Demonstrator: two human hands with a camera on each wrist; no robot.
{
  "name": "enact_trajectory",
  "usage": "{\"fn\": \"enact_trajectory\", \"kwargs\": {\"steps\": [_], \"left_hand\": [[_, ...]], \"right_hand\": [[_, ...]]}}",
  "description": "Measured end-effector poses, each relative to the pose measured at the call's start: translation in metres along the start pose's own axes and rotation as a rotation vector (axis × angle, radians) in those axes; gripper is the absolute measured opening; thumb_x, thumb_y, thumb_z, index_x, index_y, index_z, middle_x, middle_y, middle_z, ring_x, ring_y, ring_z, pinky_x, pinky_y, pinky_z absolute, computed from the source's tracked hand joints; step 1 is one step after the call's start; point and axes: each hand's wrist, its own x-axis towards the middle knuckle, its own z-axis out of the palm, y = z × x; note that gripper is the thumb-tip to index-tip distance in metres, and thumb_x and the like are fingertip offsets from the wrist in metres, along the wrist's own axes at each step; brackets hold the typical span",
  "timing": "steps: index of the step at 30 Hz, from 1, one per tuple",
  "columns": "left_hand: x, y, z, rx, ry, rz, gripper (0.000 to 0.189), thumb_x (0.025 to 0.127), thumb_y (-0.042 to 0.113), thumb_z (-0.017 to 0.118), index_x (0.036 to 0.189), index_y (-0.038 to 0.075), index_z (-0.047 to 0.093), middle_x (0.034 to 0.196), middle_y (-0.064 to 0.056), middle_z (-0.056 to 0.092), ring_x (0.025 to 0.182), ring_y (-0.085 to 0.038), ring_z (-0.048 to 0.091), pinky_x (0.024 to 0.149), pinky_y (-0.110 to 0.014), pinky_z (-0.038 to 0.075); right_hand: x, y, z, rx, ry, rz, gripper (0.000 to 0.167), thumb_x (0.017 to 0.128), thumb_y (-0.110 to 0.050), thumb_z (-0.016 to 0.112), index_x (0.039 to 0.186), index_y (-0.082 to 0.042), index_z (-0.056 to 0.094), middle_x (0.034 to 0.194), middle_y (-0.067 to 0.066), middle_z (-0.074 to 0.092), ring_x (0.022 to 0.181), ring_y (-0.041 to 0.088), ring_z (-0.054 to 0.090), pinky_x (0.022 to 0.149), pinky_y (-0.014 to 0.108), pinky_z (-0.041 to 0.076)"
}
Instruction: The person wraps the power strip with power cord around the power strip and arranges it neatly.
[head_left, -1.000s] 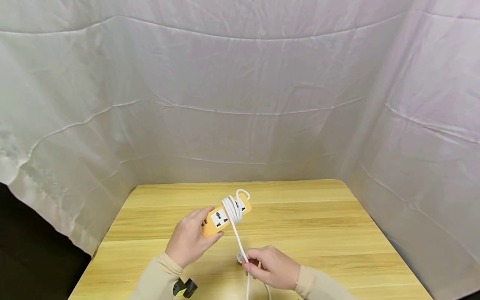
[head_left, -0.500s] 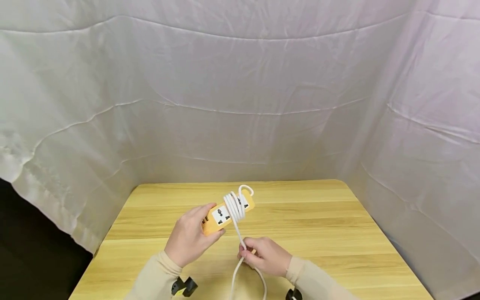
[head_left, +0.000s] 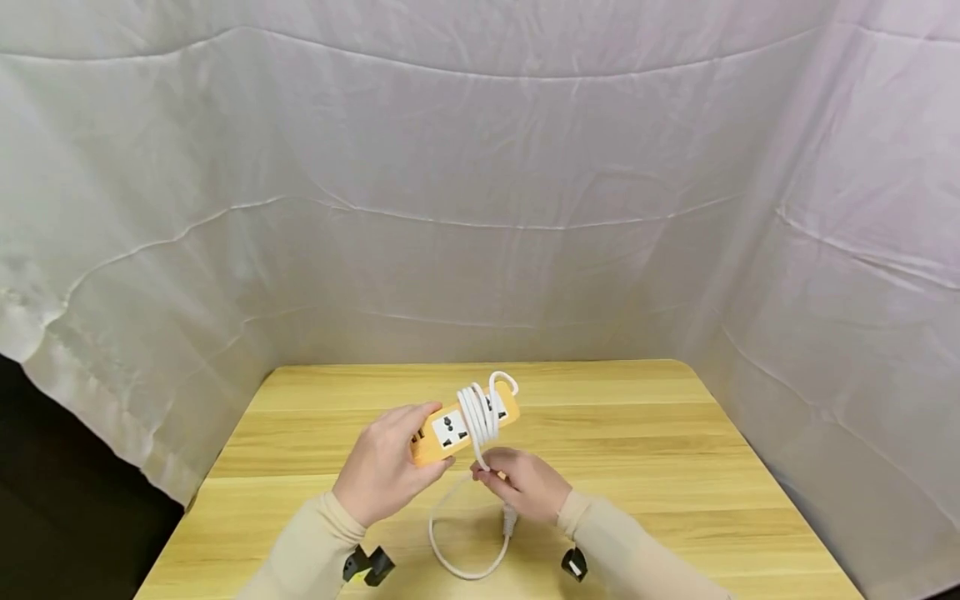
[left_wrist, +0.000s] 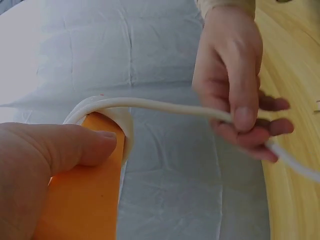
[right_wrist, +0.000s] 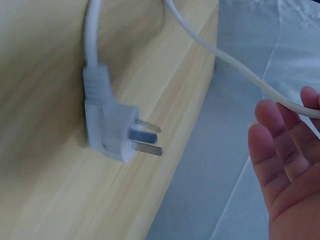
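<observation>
My left hand [head_left: 384, 468] grips the near end of an orange power strip [head_left: 450, 427] with white socket faces, tilted up above the table. Several turns of its white cord [head_left: 477, 415] wrap around the far end, where a small loop sticks out. Just below and right of the strip, my right hand [head_left: 528, 486] pinches the cord between thumb and fingers; the left wrist view shows the cord [left_wrist: 165, 105] stretched from the strip to that pinch. From there the loose cord hangs in a loop to a white three-pin plug [right_wrist: 111, 122], which dangles below my right hand.
A wood-grain table [head_left: 637, 433] lies beneath both hands. Pale grey fabric [head_left: 480, 275] surrounds it at the back and sides. A black wrist device [head_left: 369, 567] is strapped at my left sleeve, another black wrist device [head_left: 574, 564] at my right.
My right hand has moved up towards the strip with the cord, shortening the stretch between them. The strip has shifted slightly right. The loose cord's loop and the plug now show below the right hand.
</observation>
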Motion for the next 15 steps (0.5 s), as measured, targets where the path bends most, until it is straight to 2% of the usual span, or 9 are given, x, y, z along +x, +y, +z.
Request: {"fn": "enact_trajectory", "kwargs": {"steps": [2, 5, 9, 12, 15], "left_hand": [[0.000, 0.001, 0.001, -0.008, -0.014, 0.013, 0.063, 0.062, 0.020, 0.089, 0.117, 0.002, 0.064, 0.102, -0.007, 0.069, 0.082, -0.012, 0.060, 0.061, -0.022, 0.049], [0.000, 0.003, 0.005, -0.021, -0.030, 0.037, 0.062, 0.063, 0.021, 0.088, 0.117, 0.002, 0.064, 0.102, -0.006, 0.069, 0.085, -0.012, 0.060, 0.065, -0.025, 0.050], [-0.001, 0.005, 0.009, -0.033, -0.039, 0.065, 0.062, 0.063, 0.020, 0.087, 0.117, 0.003, 0.064, 0.103, -0.005, 0.069, 0.088, -0.013, 0.062, 0.071, -0.030, 0.052], [-0.003, 0.007, 0.012, -0.049, -0.042, 0.089, 0.062, 0.062, 0.019, 0.088, 0.116, 0.002, 0.064, 0.103, -0.006, 0.069, 0.089, -0.015, 0.063, 0.073, -0.032, 0.053], [-0.003, 0.008, 0.015, -0.069, -0.060, 0.121, 0.061, 0.063, 0.018, 0.087, 0.116, 0.001, 0.063, 0.103, -0.006, 0.068, 0.090, -0.015, 0.062, 0.072, -0.030, 0.053]], "right_hand": [[0.002, 0.003, -0.002, -0.062, 0.014, -0.004, 0.017, 0.101, -0.021, 0.051, 0.101, -0.015, 0.067, 0.095, -0.007, 0.065, 0.070, -0.001, 0.050, 0.060, 0.014, 0.044], [0.003, 0.007, -0.007, -0.134, 0.012, 0.036, 0.015, 0.098, -0.019, 0.055, 0.104, -0.013, 0.067, 0.081, -0.008, 0.061, 0.060, -0.003, 0.045, 0.051, 0.014, 0.040], [0.003, 0.011, -0.015, -0.222, -0.002, 0.069, 0.023, 0.094, -0.015, 0.061, 0.116, -0.007, 0.062, 0.074, -0.006, 0.058, 0.054, -0.002, 0.040, 0.046, 0.016, 0.037], [0.003, 0.013, -0.020, -0.293, 0.014, 0.023, 0.030, 0.090, -0.012, 0.067, 0.117, -0.005, 0.059, 0.085, -0.001, 0.063, 0.062, 0.003, 0.050, 0.053, 0.018, 0.044], [0.003, 0.014, -0.026, -0.335, 0.031, -0.003, 0.021, 0.084, -0.007, 0.071, 0.104, -0.008, 0.063, 0.088, 0.001, 0.065, 0.070, 0.010, 0.058, 0.061, 0.024, 0.050]]}}
